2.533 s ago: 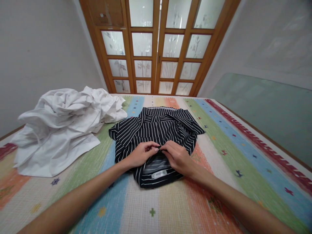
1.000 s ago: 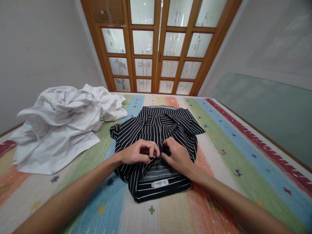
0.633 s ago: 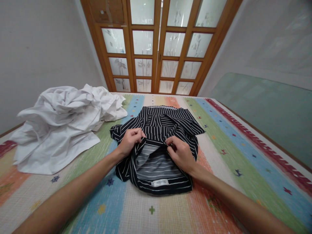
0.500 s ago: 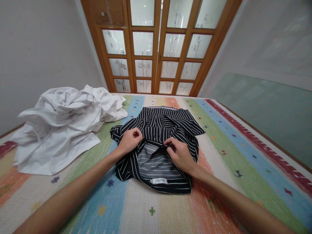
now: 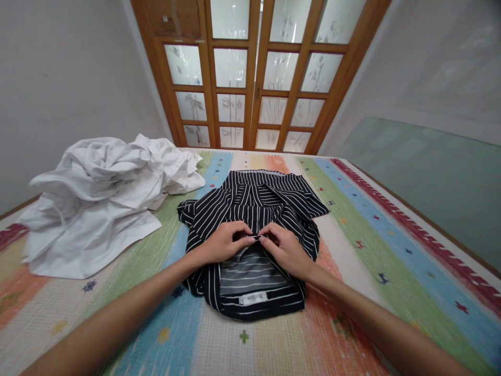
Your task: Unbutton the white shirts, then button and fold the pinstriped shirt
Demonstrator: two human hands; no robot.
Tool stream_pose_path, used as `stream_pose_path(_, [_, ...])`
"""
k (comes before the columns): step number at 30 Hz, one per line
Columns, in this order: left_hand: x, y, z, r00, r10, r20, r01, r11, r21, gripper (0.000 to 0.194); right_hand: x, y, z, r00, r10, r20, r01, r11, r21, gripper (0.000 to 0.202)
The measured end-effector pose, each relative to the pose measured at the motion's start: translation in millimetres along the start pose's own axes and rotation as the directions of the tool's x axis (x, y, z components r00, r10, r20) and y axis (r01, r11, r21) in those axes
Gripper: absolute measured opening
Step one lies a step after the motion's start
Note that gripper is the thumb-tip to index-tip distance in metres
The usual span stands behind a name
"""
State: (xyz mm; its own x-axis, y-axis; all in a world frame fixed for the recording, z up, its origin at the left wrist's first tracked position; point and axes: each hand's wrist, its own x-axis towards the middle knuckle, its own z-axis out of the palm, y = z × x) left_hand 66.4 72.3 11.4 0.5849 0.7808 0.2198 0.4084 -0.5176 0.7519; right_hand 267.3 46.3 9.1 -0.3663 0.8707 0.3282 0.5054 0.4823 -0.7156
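Observation:
A black shirt with white stripes (image 5: 250,196) lies crumpled on the patterned cloth, its neck opening towards me. Inside the opening shows the greyish reverse side and a white label (image 5: 253,297). My left hand (image 5: 225,241) pinches the upper edge of the opening between thumb and fingers. Close beside it, my right hand (image 5: 285,248) pinches the same edge, the fingertips of both hands nearly touching. Whether a button is between the fingers is too small to tell.
To the left lies a heap of white clothing (image 5: 105,193). A striped multicoloured cloth (image 5: 352,250) covers the surface. Wooden doors with glass panes (image 5: 250,94) stand beyond the far edge, and a pale green panel (image 5: 426,172) is at the right.
My left hand has moved right from the shirt's left part to meet my right hand at the opening's edge. The right hand has shifted slightly, and the neck opening has moved a little nearer me.

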Motion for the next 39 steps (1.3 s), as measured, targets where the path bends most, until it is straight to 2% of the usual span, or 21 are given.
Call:
stream_pose_path(5, [0,-6,1.0,0.997,-0.066,0.047,0.073,0.983,-0.171,0.017,-1,0,1,0.999,-0.036,-0.022,0.034,0.994,-0.103,0.005])
stream_pose_path(11, [2,-7,4.8,0.979,-0.202,0.034,0.202,0.927,-0.316,0.021,-4,4,3,0.991,-0.136,0.005,0.134,0.968,-0.212,0.007])
stream_pose_path(18, [1,-8,8.4,0.957,-0.271,0.098,0.282,0.807,-0.519,0.023,-3,3,4,0.986,-0.16,0.04,0.163,0.981,-0.107,0.012])
stream_pose_path(29, [2,-12,16.0,0.942,-0.336,-0.013,0.278,0.799,-0.534,0.02,-4,2,5,0.98,-0.175,0.091,0.178,0.984,-0.027,0.014])
stream_pose_path(35, [1,-10,13.5,0.934,-0.356,0.022,0.314,0.789,-0.528,0.021,-4,0,5,0.982,-0.164,0.091,0.165,0.986,0.001,0.015])
stream_pose_path(39, [1,-9,14.4,0.928,-0.373,0.007,0.317,0.778,-0.542,0.02,-4,2,6,0.984,-0.161,0.079,0.16,0.987,0.014,0.015])
